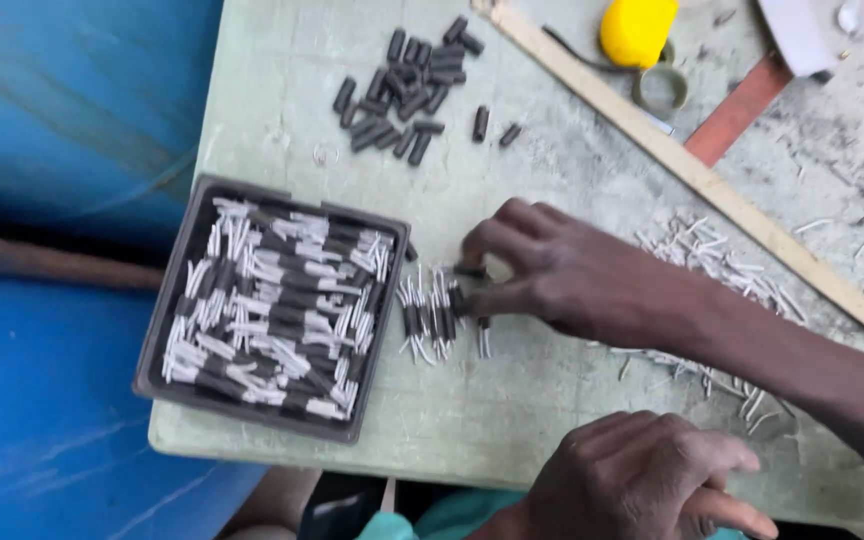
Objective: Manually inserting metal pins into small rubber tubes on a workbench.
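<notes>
Assembly of small sleeved pins looks like the step in hand. Right hand reaches across the pale green surface, fingers pinched closed on one black sleeve, right at the row of finished pieces lying just beside the dark tray. Tray is packed with the same black-and-white pieces. Left hand rests at the near edge of the surface, fingers curled; can't tell if it holds anything. Loose black sleeves sit in a pile at the far side, bare white pins partly under the right forearm. Next move, my guess: fine pinch control, seating the piece level with the row. Frame is motion-blurred; yellow object and wooden strip are cut off at the frame edges.
</notes>
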